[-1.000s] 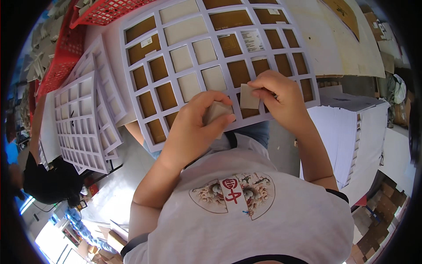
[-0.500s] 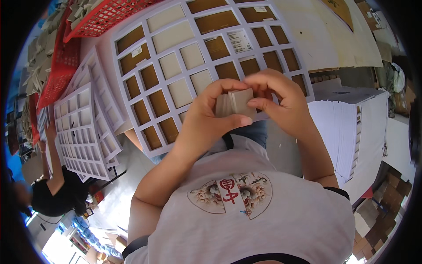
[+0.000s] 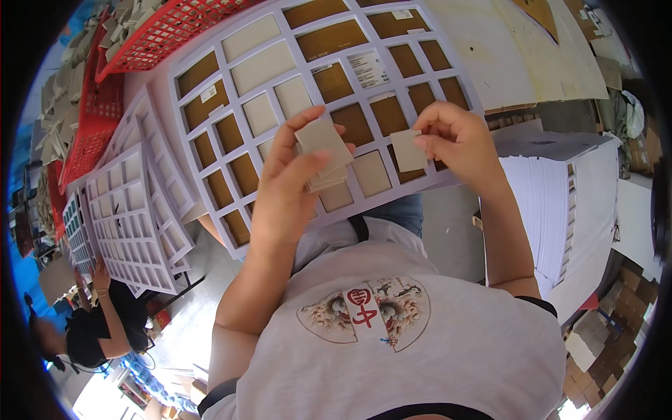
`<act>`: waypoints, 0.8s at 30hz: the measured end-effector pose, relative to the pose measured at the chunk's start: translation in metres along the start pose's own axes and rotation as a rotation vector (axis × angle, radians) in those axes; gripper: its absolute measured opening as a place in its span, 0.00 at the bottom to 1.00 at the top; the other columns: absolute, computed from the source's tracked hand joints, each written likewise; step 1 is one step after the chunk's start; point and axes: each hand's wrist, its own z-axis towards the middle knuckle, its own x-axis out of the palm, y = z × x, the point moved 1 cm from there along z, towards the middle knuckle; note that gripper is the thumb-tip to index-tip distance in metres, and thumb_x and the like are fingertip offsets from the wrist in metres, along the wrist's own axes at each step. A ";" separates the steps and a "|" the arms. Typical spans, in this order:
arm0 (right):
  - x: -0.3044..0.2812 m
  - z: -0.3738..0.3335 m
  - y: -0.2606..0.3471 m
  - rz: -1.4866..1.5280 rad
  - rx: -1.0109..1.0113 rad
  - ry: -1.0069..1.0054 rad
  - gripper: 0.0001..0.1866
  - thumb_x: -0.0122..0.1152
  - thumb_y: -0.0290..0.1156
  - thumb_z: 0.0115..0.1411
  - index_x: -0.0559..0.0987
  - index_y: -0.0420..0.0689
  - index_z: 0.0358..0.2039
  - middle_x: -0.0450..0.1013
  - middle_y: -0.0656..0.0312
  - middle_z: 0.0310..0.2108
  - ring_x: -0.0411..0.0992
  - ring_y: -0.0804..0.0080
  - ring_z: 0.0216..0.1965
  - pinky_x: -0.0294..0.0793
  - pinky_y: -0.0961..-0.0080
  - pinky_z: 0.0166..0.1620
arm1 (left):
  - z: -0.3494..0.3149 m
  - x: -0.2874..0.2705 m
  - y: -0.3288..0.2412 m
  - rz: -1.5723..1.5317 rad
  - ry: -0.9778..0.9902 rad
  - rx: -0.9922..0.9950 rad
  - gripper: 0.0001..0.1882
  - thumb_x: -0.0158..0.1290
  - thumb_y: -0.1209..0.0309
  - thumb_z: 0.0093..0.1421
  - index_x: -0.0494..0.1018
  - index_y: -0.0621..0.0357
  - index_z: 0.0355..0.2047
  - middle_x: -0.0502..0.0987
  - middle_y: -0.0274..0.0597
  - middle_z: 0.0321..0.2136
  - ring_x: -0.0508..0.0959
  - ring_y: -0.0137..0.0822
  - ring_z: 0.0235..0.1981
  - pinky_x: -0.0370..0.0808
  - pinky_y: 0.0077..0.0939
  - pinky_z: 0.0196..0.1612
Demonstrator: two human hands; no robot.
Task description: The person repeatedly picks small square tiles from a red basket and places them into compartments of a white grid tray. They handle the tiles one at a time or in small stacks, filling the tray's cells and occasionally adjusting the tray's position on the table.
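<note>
A free gap parts the card stack (image 3: pixel 327 143) from the single card (image 3: pixel 404 152); a red basket (image 3: pixel 164 40) blocks far left.

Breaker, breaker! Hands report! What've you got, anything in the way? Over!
Left hand: holding stack of thin beige rectangular pieces. Right hand: pinching single piece over white lattice frame. Left hand and stack hide part of frame.

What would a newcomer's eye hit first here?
The big white grid frame, upper middle, its openings showing beige or brown. Over it, the left hand holds a stack of beige squares, while the right hand pinches a single square. Bright red baskets stand upper left.
</note>
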 end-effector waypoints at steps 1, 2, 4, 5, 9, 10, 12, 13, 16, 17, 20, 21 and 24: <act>0.001 0.001 0.001 0.008 -0.014 -0.018 0.04 0.59 0.18 0.55 0.75 0.39 0.31 0.69 0.67 0.22 0.66 0.84 0.23 0.65 0.84 0.28 | 0.001 -0.003 -0.004 -0.038 0.016 -0.010 0.28 0.50 0.77 0.62 0.58 0.62 0.63 0.74 0.49 0.48 0.77 0.44 0.50 0.71 0.37 0.56; 0.003 0.001 0.001 0.015 -0.028 -0.033 0.04 0.59 0.17 0.55 0.75 0.39 0.31 0.69 0.67 0.22 0.66 0.84 0.23 0.65 0.84 0.28 | 0.001 -0.002 -0.004 -0.005 0.006 0.001 0.28 0.50 0.78 0.62 0.59 0.62 0.62 0.73 0.50 0.50 0.76 0.44 0.51 0.72 0.36 0.56; 0.004 0.001 -0.001 0.015 -0.051 -0.040 0.04 0.58 0.17 0.55 0.74 0.40 0.30 0.69 0.67 0.22 0.66 0.84 0.23 0.65 0.83 0.28 | -0.001 0.002 -0.006 0.063 -0.013 0.019 0.27 0.50 0.78 0.62 0.60 0.64 0.62 0.72 0.53 0.53 0.76 0.45 0.52 0.72 0.35 0.56; 0.003 0.002 -0.002 0.006 -0.059 -0.029 0.04 0.58 0.17 0.55 0.74 0.40 0.30 0.69 0.67 0.22 0.66 0.84 0.23 0.65 0.83 0.28 | -0.001 0.002 -0.005 0.084 -0.003 0.012 0.27 0.51 0.78 0.62 0.61 0.64 0.62 0.72 0.53 0.53 0.76 0.44 0.52 0.72 0.35 0.56; 0.001 0.000 0.004 -0.134 -0.100 0.061 0.03 0.58 0.18 0.54 0.74 0.38 0.29 0.70 0.64 0.27 0.68 0.78 0.27 0.67 0.78 0.31 | 0.004 -0.004 0.002 0.149 -0.006 0.016 0.27 0.54 0.79 0.61 0.63 0.63 0.61 0.73 0.49 0.53 0.77 0.40 0.51 0.73 0.33 0.55; 0.003 -0.003 0.005 -0.283 -0.203 0.041 0.03 0.59 0.19 0.54 0.74 0.38 0.29 0.70 0.63 0.30 0.68 0.75 0.29 0.68 0.76 0.33 | 0.006 -0.005 0.004 0.162 -0.018 0.025 0.27 0.55 0.80 0.61 0.64 0.62 0.60 0.73 0.48 0.52 0.78 0.38 0.50 0.74 0.32 0.54; 0.006 -0.008 0.008 -0.583 -0.417 0.007 0.04 0.60 0.20 0.54 0.74 0.37 0.29 0.70 0.59 0.34 0.68 0.69 0.32 0.69 0.72 0.35 | 0.005 0.000 0.004 0.187 -0.061 0.053 0.24 0.57 0.80 0.59 0.67 0.63 0.57 0.75 0.40 0.47 0.78 0.32 0.45 0.75 0.26 0.49; 0.005 -0.010 0.012 -0.703 -0.498 0.003 0.04 0.61 0.21 0.54 0.75 0.37 0.30 0.70 0.59 0.36 0.69 0.66 0.33 0.69 0.71 0.36 | 0.006 0.003 0.004 0.200 -0.083 0.067 0.23 0.57 0.80 0.59 0.69 0.63 0.55 0.75 0.36 0.44 0.78 0.28 0.43 0.75 0.23 0.47; 0.000 -0.012 0.021 -0.829 -0.633 -0.032 0.06 0.63 0.24 0.55 0.77 0.37 0.32 0.70 0.57 0.39 0.69 0.60 0.35 0.70 0.69 0.38 | 0.009 0.007 0.007 0.339 -0.077 0.068 0.22 0.59 0.80 0.56 0.71 0.62 0.52 0.75 0.35 0.42 0.77 0.27 0.42 0.75 0.21 0.44; 0.000 -0.009 0.022 -0.717 -0.605 -0.060 0.06 0.63 0.25 0.55 0.77 0.38 0.32 0.70 0.58 0.39 0.69 0.60 0.36 0.70 0.68 0.38 | 0.010 0.011 0.009 0.364 -0.039 0.060 0.22 0.59 0.81 0.56 0.72 0.61 0.51 0.76 0.35 0.42 0.77 0.26 0.42 0.75 0.20 0.44; 0.006 -0.012 0.033 -0.368 -0.367 -0.039 0.07 0.64 0.26 0.55 0.79 0.39 0.34 0.70 0.58 0.39 0.70 0.59 0.39 0.70 0.66 0.41 | 0.011 0.027 0.018 0.448 0.038 0.029 0.20 0.59 0.81 0.55 0.73 0.60 0.49 0.76 0.36 0.41 0.76 0.25 0.41 0.75 0.19 0.43; 0.008 -0.014 0.035 -0.248 -0.262 -0.013 0.08 0.64 0.27 0.55 0.79 0.39 0.35 0.71 0.57 0.40 0.70 0.58 0.40 0.70 0.65 0.42 | 0.011 0.032 0.022 0.484 0.041 0.014 0.20 0.59 0.81 0.55 0.73 0.60 0.49 0.76 0.36 0.41 0.76 0.25 0.41 0.75 0.19 0.42; 0.003 -0.011 0.013 -0.543 -0.477 -0.145 0.09 0.66 0.27 0.52 0.79 0.39 0.34 0.70 0.56 0.40 0.69 0.57 0.43 0.70 0.64 0.44 | 0.009 0.037 0.026 0.561 0.055 0.060 0.17 0.58 0.81 0.56 0.72 0.60 0.47 0.76 0.36 0.42 0.76 0.25 0.40 0.76 0.20 0.41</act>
